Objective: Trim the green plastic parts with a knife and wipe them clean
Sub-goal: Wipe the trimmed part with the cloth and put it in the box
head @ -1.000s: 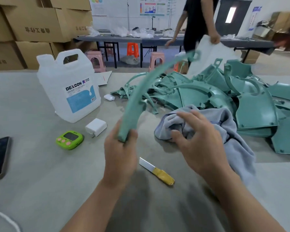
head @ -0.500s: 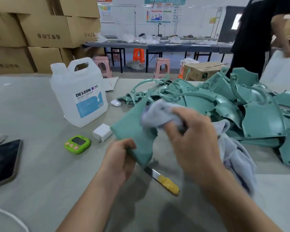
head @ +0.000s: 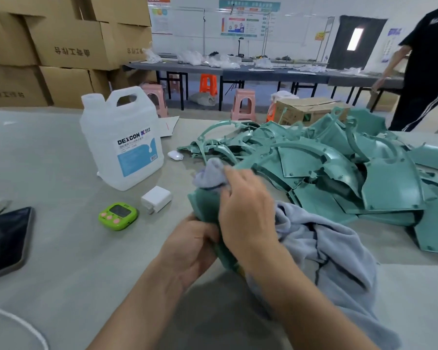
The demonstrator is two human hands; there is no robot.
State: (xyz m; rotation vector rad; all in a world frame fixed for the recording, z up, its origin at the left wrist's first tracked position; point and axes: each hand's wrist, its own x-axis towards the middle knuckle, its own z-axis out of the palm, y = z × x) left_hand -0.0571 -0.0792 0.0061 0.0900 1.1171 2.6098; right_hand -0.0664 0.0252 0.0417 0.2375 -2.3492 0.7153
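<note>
My left hand (head: 190, 246) grips the near end of a curved green plastic part (head: 204, 207) just above the table. My right hand (head: 245, 213) holds a bunched grey cloth (head: 321, 248) and presses it against that part; a fold of the cloth sticks up past my fingers. The rest of the cloth trails down to the right over the table. A big heap of green plastic parts (head: 339, 170) lies behind and to the right. The knife is hidden beneath my hands and the cloth.
A white DEXCON jug (head: 122, 140) stands at the left, with a white charger (head: 156, 199), a green timer (head: 118, 215) and a dark tablet (head: 3, 238) near it. A white cable (head: 23, 324) crosses the near left corner. A person in black (head: 425, 72) stands at the far right.
The green part came down from upright to low over the table. My right hand lifted the cloth onto it and slid it along the part. The knife went out of sight.
</note>
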